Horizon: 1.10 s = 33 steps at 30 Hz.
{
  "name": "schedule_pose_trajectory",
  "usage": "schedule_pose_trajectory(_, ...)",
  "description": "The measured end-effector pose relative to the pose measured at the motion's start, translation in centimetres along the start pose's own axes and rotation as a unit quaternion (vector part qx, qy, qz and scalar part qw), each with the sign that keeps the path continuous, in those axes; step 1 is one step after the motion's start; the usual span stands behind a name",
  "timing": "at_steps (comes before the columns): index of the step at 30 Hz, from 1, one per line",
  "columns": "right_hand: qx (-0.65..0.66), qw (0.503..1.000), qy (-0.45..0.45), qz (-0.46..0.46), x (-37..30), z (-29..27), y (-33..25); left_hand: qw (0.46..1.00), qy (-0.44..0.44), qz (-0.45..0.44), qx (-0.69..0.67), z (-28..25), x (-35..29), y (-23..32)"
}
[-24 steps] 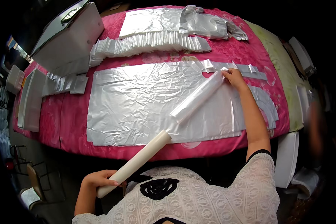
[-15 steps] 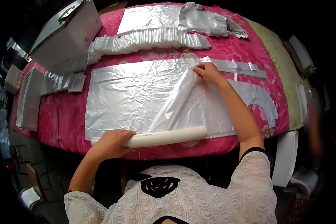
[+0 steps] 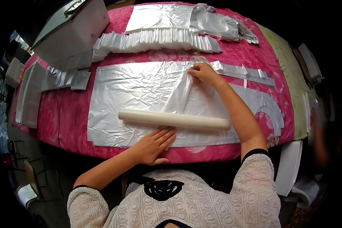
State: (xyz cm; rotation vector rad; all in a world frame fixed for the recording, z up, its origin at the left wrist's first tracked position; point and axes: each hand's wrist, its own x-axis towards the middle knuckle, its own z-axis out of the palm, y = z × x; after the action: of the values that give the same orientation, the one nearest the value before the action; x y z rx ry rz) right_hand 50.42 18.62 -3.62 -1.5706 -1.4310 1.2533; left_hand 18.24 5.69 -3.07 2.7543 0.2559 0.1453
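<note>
In front of me lies a stack of silvery-white plastic bags (image 3: 117,95), creased and flat, with handle cut-outs at its right end. A smooth white cylindrical roller (image 3: 174,119) rests crosswise on them. My left hand (image 3: 152,146) lies flat at the stack's near edge, just below the roller, fingers stretched out and holding nothing. Near the far edge, my right hand (image 3: 203,73) pinches the top plastic bag (image 3: 178,91), whose layer is lifted into a slanting fold running down to the roller.
Beyond stands a long row of folded bags (image 3: 155,41), with more flat bags (image 3: 159,17) behind. A large white box (image 3: 74,36) and a smaller white bin (image 3: 30,95) stand at the left. Pink flowered cloth (image 3: 76,125) covers the table; a yellowish cloth (image 3: 281,57) lies at right.
My left hand has let go of the roller and moved right, flattening at the near edge. The roller lies farther up and right on the bags. My right hand has shifted slightly left.
</note>
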Motion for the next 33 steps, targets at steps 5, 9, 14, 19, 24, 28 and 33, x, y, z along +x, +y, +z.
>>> schedule_pose_trajectory(5, -0.070, 0.993, 0.093, -0.023, 1.1, -0.5, 0.8, 1.000, -0.020, 0.020, -0.007, 1.5, -0.3, 1.2)
schedule_pose_trajectory(9, -0.143, 0.956, 0.249, -0.062, -0.9, 1.4, -1.0, 1.000, -0.020, -0.007, 0.012, 1.8, -0.5, 1.9)
schedule_pose_trajectory(14, -0.284, 0.927, 0.012, -0.247, -13.5, 8.0, -2.8, 0.999, -0.019, -0.009, 0.033, 2.0, -0.5, 2.3)
schedule_pose_trajectory(19, -0.395, 0.896, 0.071, -0.190, -17.2, 7.5, -1.2, 0.999, -0.017, -0.007, 0.042, 2.1, -0.7, 2.2)
schedule_pose_trajectory(24, -0.427, 0.860, 0.277, -0.042, -17.3, 0.6, 2.3, 0.992, 0.061, -0.038, -0.107, 1.4, -0.5, 1.9)
schedule_pose_trajectory(28, -0.390, 0.867, 0.310, 0.014, -18.9, -1.6, 1.9, 0.952, 0.198, -0.220, -0.081, 1.4, 1.0, 1.1)
schedule_pose_trajectory(33, -0.372, 0.883, 0.283, -0.037, -20.2, 0.1, 0.8, 0.927, 0.173, -0.329, 0.051, 2.7, 3.2, 0.1)
